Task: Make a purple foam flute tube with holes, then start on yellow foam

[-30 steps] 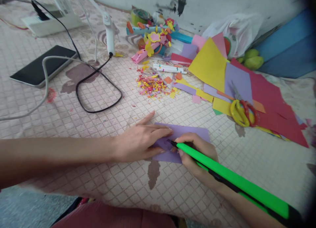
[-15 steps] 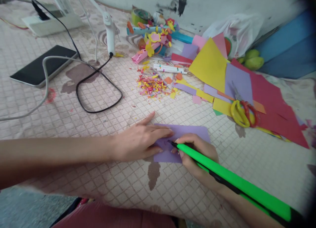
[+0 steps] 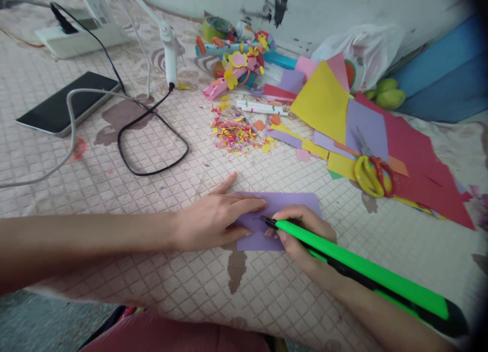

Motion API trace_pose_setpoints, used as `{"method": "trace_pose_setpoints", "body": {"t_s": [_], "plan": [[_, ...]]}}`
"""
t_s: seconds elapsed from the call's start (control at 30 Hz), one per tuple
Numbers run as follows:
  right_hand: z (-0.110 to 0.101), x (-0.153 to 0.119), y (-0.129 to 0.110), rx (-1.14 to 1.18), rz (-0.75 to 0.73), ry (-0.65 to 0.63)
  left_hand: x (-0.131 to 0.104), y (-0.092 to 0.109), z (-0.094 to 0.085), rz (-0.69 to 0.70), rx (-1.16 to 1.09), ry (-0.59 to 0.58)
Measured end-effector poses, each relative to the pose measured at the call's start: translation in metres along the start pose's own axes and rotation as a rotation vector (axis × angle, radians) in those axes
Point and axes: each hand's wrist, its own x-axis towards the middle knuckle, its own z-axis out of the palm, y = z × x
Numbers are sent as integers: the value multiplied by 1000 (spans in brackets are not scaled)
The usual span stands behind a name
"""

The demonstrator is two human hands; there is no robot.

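A small purple sheet of paper (image 3: 293, 199) lies flat on the patterned cloth in front of me. My left hand (image 3: 213, 217) rests on its left part, fingers stretched out and the index finger and thumb apart. In my right hand (image 3: 308, 227) is a green and black utility knife (image 3: 358, 263), gripped near its front end like a pen. The knife's dark tip touches or hovers just over the paper, where a short curved mark (image 3: 256, 219) shows. The handle slants back over my right forearm.
Scissors (image 3: 373, 174) lie on coloured paper sheets (image 3: 412, 158) at the right. Behind the purple sheet is a heap of paper scraps (image 3: 236, 133), with paper flowers (image 3: 240, 62) beyond. A black cable (image 3: 152, 174), a phone (image 3: 68, 103) and a power strip (image 3: 80, 36) are at the left.
The knife tip and my right hand have shifted very slightly to the right over the purple paper. My left hand stays pressed on the sheet.
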Motion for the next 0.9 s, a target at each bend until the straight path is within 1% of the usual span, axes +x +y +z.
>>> {"method": "trace_pose_setpoints", "body": {"t_s": [0.17, 0.23, 0.3, 0.37, 0.43, 0.5, 0.57, 0.77, 0.9], "plan": [[1, 2, -2, -53, -44, 16, 0, 0, 1, -1, -9, 0], [2, 2, -2, -33, -39, 14, -1, 0, 1, -4, -9, -4], [2, 2, -2, 38, -23, 26, -1, 0, 1, -1, -9, -4], [0, 2, 1, 128, -13, 75, 0, 0, 0, 11, -15, 8], [-3, 2, 5, 207, 7, 113, 2, 0, -1, 25, -19, 38], [-7, 3, 9, 285, 42, 122, 5, 2, -2, 27, -6, 71], [-11, 4, 14, 351, 71, 136, 8, 4, -3, 3, 24, 77], [-15, 8, 24, 437, 138, 155, 16, 11, -4, -112, 71, 25], [-14, 13, 25, 495, 193, 156, 19, 16, -4, -142, 74, 19]]}}
